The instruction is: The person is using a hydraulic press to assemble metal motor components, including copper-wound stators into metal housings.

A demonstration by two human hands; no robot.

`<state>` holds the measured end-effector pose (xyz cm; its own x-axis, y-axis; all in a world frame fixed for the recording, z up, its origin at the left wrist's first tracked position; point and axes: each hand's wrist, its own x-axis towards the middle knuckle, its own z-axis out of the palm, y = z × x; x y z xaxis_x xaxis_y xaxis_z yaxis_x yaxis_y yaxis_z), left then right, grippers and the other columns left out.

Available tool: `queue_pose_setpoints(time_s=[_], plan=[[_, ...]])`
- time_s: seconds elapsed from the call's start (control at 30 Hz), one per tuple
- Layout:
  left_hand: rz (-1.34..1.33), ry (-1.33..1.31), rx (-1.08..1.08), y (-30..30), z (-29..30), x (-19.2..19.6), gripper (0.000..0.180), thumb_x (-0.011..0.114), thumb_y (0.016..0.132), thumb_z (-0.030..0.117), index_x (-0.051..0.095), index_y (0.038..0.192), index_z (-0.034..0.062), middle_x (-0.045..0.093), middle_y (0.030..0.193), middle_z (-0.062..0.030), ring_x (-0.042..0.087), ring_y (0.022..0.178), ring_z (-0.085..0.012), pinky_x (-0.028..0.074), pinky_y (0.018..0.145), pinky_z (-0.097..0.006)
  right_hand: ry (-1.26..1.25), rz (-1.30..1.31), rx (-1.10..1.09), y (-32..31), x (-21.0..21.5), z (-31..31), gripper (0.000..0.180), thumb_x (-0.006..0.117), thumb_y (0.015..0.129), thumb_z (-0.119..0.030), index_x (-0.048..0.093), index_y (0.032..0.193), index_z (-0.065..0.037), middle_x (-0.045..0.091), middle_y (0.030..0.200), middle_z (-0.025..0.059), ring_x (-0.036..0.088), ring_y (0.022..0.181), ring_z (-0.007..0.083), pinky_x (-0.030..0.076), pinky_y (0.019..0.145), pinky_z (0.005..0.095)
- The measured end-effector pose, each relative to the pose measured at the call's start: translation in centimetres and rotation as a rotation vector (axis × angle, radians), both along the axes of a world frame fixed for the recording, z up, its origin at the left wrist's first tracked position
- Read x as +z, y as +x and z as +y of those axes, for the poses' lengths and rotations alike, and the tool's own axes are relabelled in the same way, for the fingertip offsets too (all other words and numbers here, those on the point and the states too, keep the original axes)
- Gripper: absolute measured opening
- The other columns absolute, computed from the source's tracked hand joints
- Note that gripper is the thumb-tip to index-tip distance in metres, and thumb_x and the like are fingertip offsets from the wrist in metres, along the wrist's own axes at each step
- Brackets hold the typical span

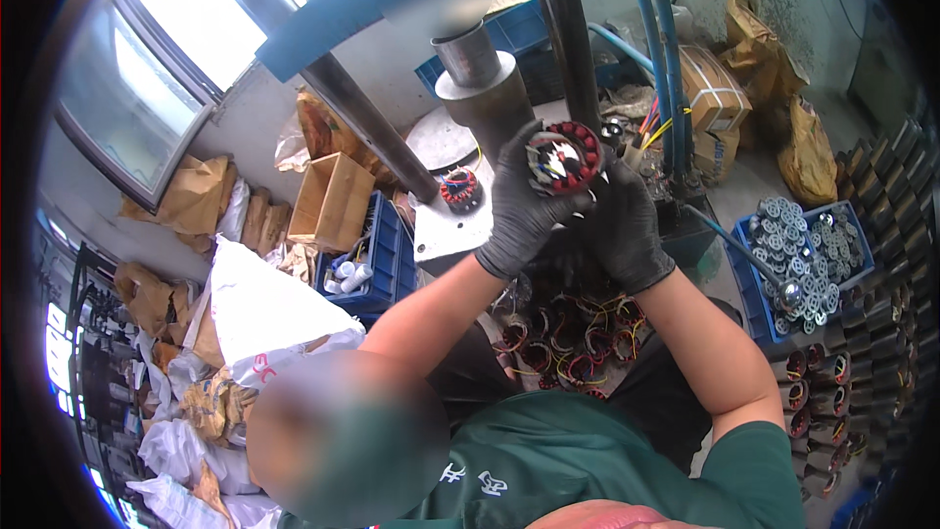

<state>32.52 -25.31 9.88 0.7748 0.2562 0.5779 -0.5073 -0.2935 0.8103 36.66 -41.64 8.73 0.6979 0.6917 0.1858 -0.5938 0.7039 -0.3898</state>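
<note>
"Stator [566, 159], red-wound: where is it, and what surrounds it?"

"From the left: a blue crate [397, 264], then a pale machine plate [446, 237] bearing a second wound core [460, 191]. Next, the left gloved hand [517, 201], fingers clamped on the stator, which is raised between both hands."

"And rightward?"

"The right gloved hand [627, 225], at the stator's right edge; whether its fingers grip cannot be told. Beyond, a blue bin [752, 296] holds grey metal parts [785, 257]."

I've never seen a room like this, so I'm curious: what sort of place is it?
Probably a workshop where electric motors are built or repaired. A heavy press stands ahead, the gloved left hand holds a red-wound stator, and more wound stators are gathered below.
</note>
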Motion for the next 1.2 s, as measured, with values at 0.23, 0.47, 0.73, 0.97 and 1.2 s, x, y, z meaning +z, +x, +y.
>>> queue_pose_setpoints(time_s=[0.23,0.47,0.73,0.97,1.2], plan=[[-0.326,0.289,0.328,7.8,8.2,11.6,0.062,0.097,0.073,0.015,0.064,0.124,0.0047,0.075,0.116,-0.008,0.073,0.107,-0.0201,0.06,0.094,-0.035,-0.392,-0.027,-0.046,1.8,-2.7,-0.1,0.036,0.07,0.099,-0.023,0.068,0.132,-0.008,0.075,0.119,0.0162,0.073,0.109,0.0327,0.058,0.1,0.0496],[0.095,0.255,0.568,13.7,17.1,17.5,0.07,0.1,0.071,0.024,0.065,0.128,0.0025,0.077,0.119,-0.0099,0.073,0.108,-0.0193,0.06,0.095,-0.031,-0.36,-0.101,0.025,1.4,-3.1,-0.1,0.02,0.066,0.1,-0.001,0.069,0.119,-0.006,0.078,0.115,0.0181,0.077,0.104,0.0321,0.065,0.091,0.0453],[0.253,0.137,0.349,13.1,18.4,16.7,0.064,0.102,0.072,0.032,0.074,0.119,0.0005,0.079,0.106,-0.012,0.076,0.096,-0.019,0.061,0.091,-0.033,-0.455,-0.168,-0.005,0.4,-1.8,0.1,0.037,0.065,0.101,0.002,0.064,0.138,0.0,0.078,0.115,0.0182,0.077,0.103,0.0283,0.065,0.093,0.0392],[0.29,0.07,0.364,13.7,19.1,16.3,0.063,0.101,0.074,0.031,0.072,0.119,-0.0025,0.078,0.107,-0.0131,0.075,0.095,-0.019,0.062,0.087,-0.034,-0.519,-0.244,0.048,0.4,-1.4,-0.2,0.035,0.066,0.101,-0.001,0.067,0.136,0.001,0.078,0.113,0.0159,0.077,0.101,0.0251,0.065,0.092,0.0361],[0.211,0.281,0.4,14.4,20.4,14.8,0.062,0.099,0.079,0.036,0.072,0.119,-0.0023,0.079,0.104,-0.0104,0.074,0.096,-0.017,0.061,0.089,-0.032,-0.543,-0.286,0.075,0.3,-1.8,-0.5,0.027,0.069,0.102,-0.005,0.07,0.128,0.001,0.078,0.111,0.0148,0.077,0.097,0.0227,0.064,0.091,0.0343]])
